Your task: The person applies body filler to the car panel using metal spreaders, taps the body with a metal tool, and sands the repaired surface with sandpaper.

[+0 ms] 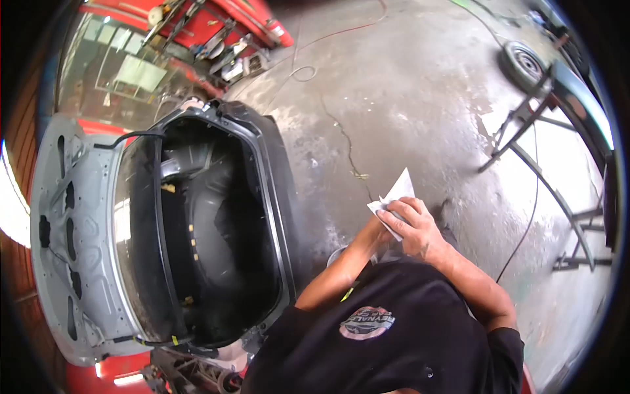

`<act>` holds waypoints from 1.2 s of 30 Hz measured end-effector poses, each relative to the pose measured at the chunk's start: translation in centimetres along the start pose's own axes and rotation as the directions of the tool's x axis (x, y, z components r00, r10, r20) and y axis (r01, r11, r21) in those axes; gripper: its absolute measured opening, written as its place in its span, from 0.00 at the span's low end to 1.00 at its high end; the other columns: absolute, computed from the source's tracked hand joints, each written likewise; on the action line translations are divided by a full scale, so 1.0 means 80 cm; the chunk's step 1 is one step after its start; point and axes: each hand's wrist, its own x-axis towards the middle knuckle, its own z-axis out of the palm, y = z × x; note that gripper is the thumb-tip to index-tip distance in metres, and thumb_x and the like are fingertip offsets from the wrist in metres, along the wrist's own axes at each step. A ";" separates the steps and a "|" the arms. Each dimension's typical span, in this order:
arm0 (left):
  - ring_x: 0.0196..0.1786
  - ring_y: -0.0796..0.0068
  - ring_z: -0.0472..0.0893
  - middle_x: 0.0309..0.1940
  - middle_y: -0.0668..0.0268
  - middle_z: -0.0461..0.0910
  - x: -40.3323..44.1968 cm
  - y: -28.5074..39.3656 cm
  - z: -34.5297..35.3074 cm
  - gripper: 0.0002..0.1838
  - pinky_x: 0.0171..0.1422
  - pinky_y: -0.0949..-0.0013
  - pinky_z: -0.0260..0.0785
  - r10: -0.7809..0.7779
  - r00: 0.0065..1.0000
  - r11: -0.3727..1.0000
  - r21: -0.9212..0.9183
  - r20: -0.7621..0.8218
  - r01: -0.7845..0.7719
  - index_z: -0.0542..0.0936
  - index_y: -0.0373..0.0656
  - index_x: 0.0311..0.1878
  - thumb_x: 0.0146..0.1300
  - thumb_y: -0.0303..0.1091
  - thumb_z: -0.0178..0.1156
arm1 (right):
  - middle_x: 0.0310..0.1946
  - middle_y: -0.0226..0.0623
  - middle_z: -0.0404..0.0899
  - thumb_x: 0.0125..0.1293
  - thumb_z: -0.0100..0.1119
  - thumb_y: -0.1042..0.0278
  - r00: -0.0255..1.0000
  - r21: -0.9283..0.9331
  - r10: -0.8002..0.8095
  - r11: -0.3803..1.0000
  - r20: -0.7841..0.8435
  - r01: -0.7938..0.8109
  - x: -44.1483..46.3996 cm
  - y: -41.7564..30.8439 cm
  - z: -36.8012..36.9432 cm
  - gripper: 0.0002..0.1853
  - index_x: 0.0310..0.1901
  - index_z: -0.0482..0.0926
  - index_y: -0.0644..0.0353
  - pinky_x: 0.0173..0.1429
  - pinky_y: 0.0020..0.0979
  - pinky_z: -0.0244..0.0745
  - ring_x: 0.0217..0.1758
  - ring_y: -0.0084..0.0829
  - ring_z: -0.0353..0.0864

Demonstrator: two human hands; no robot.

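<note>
In front of my body, both hands meet at a thin white sheet (401, 186), folded with pointed corners; I cannot tell whether it is paper or cloth. My right hand (415, 226) grips it from above, fingers bent over it. Close beneath lies my left hand (375, 231), against the sheet's lower side, its fingers mostly hidden behind the sheet and the other hand. To the left of the hands stands a car body with its trunk (216, 223) open and bare inside. Its raised grey trunk lid (79, 243) is at the far left.
A grey concrete floor (394, 118) with a crack runs ahead. Red shelving (256, 26) with tools stands at the upper left. On the right are a wheel (525, 64) and a metal stand (545, 171) bearing a dark panel. A cable (533, 203) trails across the floor.
</note>
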 end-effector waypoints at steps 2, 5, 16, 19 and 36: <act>0.38 0.73 0.80 0.44 0.64 0.79 0.038 0.026 -0.010 0.13 0.32 0.73 0.72 -0.199 0.973 0.980 0.007 -0.115 0.201 0.75 0.52 0.58 0.75 0.42 0.57 | 0.53 0.47 0.80 0.52 0.56 0.80 0.997 0.000 0.072 0.997 -0.017 -0.072 0.030 0.065 0.002 0.30 0.61 0.82 0.58 0.57 0.46 0.78 0.52 0.51 0.79; 0.25 0.78 0.76 0.40 0.63 0.79 0.125 0.049 -0.034 0.16 0.19 0.73 0.63 -0.419 0.905 0.790 -0.460 0.077 0.405 0.74 0.50 0.59 0.74 0.41 0.62 | 0.52 0.52 0.81 0.57 0.53 0.83 0.969 0.031 0.239 0.971 -0.053 -0.238 0.063 0.214 -0.001 0.28 0.61 0.82 0.59 0.55 0.44 0.78 0.48 0.51 0.79; 0.49 0.75 0.80 0.48 0.67 0.83 0.296 0.110 -0.069 0.24 0.57 0.69 0.73 -0.174 0.611 0.957 -0.279 -0.772 -0.080 0.76 0.40 0.64 0.67 0.30 0.71 | 0.51 0.53 0.79 0.69 0.52 0.81 0.865 0.441 0.422 0.744 0.271 -0.502 0.235 0.404 -0.029 0.20 0.62 0.78 0.64 0.53 0.41 0.76 0.46 0.53 0.80; 0.50 0.76 0.80 0.48 0.68 0.83 0.323 0.109 -0.090 0.18 0.57 0.70 0.72 -0.254 0.525 0.950 -0.310 -0.813 -0.022 0.79 0.41 0.59 0.69 0.32 0.70 | 0.53 0.53 0.79 0.69 0.53 0.81 0.899 0.451 0.347 0.780 0.266 -0.435 0.270 0.432 0.003 0.20 0.62 0.78 0.64 0.55 0.42 0.77 0.49 0.55 0.81; 0.54 0.71 0.85 0.50 0.63 0.85 0.579 0.148 -0.294 0.13 0.60 0.64 0.77 -0.426 0.696 0.877 -0.452 -0.578 0.162 0.80 0.37 0.56 0.72 0.30 0.63 | 0.47 0.47 0.86 0.72 0.55 0.71 0.600 0.260 0.745 0.542 0.292 -0.799 0.417 0.675 0.185 0.20 0.63 0.80 0.65 0.55 0.31 0.75 0.48 0.30 0.82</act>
